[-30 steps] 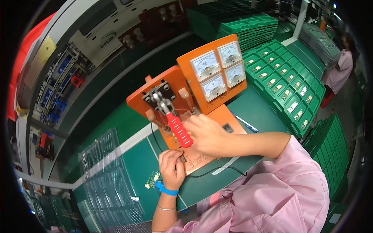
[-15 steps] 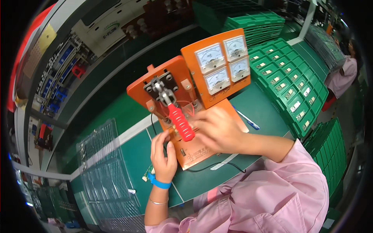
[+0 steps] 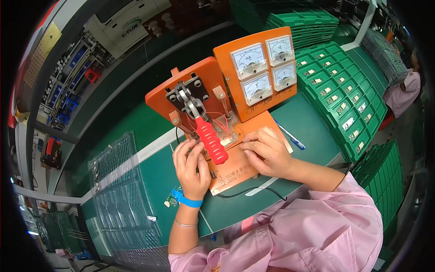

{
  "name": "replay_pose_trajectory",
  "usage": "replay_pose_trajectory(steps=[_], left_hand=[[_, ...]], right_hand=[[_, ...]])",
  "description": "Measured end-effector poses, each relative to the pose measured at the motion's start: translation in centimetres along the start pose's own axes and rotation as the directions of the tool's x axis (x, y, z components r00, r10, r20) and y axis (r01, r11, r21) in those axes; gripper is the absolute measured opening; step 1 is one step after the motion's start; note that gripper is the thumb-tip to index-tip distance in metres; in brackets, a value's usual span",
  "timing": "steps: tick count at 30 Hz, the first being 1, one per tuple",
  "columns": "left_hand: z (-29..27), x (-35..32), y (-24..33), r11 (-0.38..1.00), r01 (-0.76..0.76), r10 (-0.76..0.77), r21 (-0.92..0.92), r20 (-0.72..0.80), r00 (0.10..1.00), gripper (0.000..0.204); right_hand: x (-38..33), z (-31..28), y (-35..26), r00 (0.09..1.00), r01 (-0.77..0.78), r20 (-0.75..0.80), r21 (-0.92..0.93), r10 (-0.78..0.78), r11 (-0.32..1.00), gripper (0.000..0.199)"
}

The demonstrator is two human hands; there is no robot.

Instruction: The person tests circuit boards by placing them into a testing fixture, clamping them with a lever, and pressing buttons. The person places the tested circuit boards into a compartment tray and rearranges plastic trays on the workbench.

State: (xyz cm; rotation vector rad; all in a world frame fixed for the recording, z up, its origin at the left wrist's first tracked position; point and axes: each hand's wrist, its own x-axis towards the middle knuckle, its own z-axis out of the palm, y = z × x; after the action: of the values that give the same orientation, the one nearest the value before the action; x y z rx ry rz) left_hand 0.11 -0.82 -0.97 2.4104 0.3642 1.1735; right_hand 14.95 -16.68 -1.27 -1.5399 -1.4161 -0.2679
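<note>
On the green bench stands an orange test fixture [image 3: 180, 75] with a toggle clamp whose red ribbed handle [image 3: 210, 141] points toward me. Under the handle, a small circuit board [image 3: 229, 139] lies on the fixture, partly hidden by it. My left hand [image 3: 192, 171] is at the fixture's left edge, fingers bent and apart, with nothing visible in it; its fingertips are close to the handle. Just right of the board, my right hand [image 3: 268, 153] hovers over the orange base, fingers loosely curled, thumb apart from the index finger. Nothing shows in it.
An orange panel with several dial meters [image 3: 250, 61] stands behind. A blue pen [image 3: 290, 137] lies at right, beside a green compartment tray [image 3: 331, 86] of small boards. Another board [image 3: 171, 199] lies beside my left wrist, near clear plastic trays [image 3: 122, 199]. A black cable [image 3: 267, 189] crosses the bench.
My right hand has drawn back to the right from beside the red handle, uncovering the board. The left hand has moved slightly up toward the fixture. The clamp handle keeps its position.
</note>
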Motion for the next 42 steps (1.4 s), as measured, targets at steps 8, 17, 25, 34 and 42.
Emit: replay_pose_trajectory(steps=[8,17,25,34,42], left_hand=[[-0.2,-0.2,-0.2,0.983,-0.124,0.127,0.137,-0.016,0.992,0.026],[0.2,-0.7,-0.4,0.987,-0.091,0.096,0.130,-0.033,0.995,0.024],[-0.1,-0.2,0.1,0.992,-0.077,0.081,0.099,-0.032,0.996,0.025],[-0.2,0.0,-0.2,0.983,-0.142,0.144,0.114,-0.009,0.990,0.027],[-2.8,1.3,0.3,0.996,-0.058,0.068,0.065,-0.170,0.983,0.024]], right_hand=[[-0.2,-0.1,-0.1,1.000,-0.009,0.014,-0.006,0.009,1.000,0.013],[2.6,-1.6,-1.4,0.997,0.003,-0.071,0.048,0.000,0.999,0.025],[5.1,-2.9,-2.1,0.986,0.144,-0.082,-0.006,-0.144,0.990,0.041],[7.8,-2.6,-3.6,0.898,0.429,-0.069,-0.080,-0.434,0.900,0.063],[9.3,-2.3,-4.3,0.815,0.578,0.051,-0.122,-0.577,0.807,0.047]])
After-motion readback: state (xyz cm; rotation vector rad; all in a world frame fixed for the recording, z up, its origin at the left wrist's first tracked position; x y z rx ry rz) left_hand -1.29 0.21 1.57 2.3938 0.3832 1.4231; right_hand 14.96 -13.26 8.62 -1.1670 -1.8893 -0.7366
